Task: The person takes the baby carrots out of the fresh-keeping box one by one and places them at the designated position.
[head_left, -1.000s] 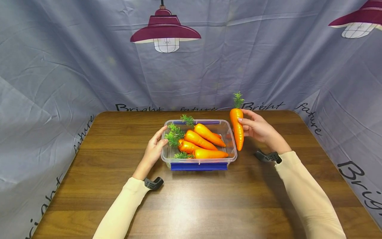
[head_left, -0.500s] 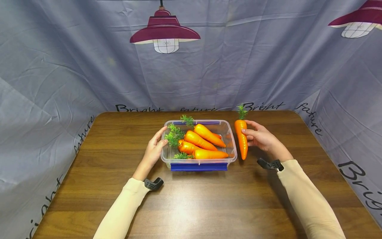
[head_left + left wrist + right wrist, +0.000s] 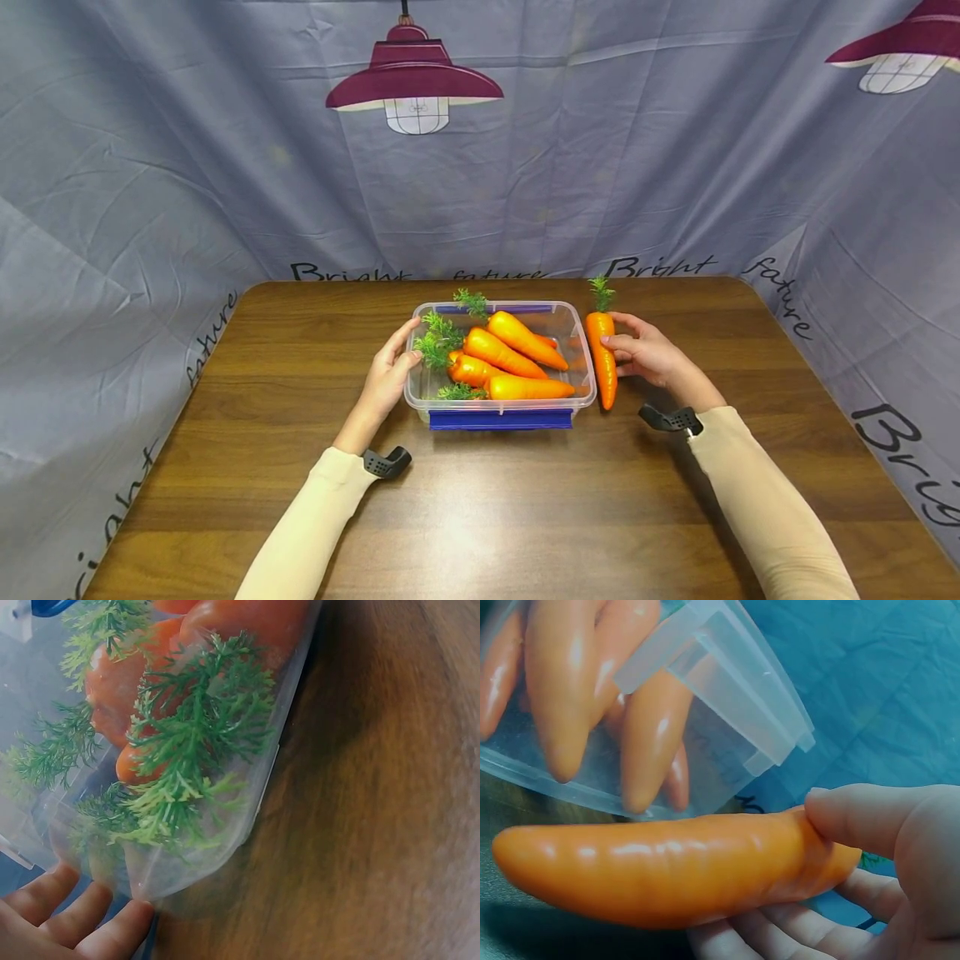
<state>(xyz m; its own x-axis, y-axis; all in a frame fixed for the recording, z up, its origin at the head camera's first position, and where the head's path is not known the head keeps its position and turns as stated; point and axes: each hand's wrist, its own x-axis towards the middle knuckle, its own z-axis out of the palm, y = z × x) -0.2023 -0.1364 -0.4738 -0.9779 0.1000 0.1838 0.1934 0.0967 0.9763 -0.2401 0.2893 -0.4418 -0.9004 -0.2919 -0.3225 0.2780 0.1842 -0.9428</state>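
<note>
In the head view, a clear plastic box [image 3: 540, 406] with blue clips holds several orange carrots [image 3: 502, 352] with green leafy tops, also seen in the left wrist view as leaf sprigs [image 3: 196, 712] behind clear plastic. Fingers of my left hand [image 3: 386, 372] touch the box's left end, relaxed rather than curled round it. Just right of the box, my right hand [image 3: 651, 354] grips one more carrot [image 3: 602, 354] between thumb and fingers, its leaves pointing away from me and its tip towards me. Whether that carrot touches the table cannot be told.
A brown wooden table [image 3: 465, 517] lies under everything. Behind it and along both sides hangs a grey-blue curtain [image 3: 600, 167] printed with lamps and lettering. A black band [image 3: 671, 419] sits on the right wrist, and another band [image 3: 387, 462] on the left.
The right hand has lowered the carrot along the box's right side, first drifting right, then slightly back left. My left hand and the box have stayed put.
</note>
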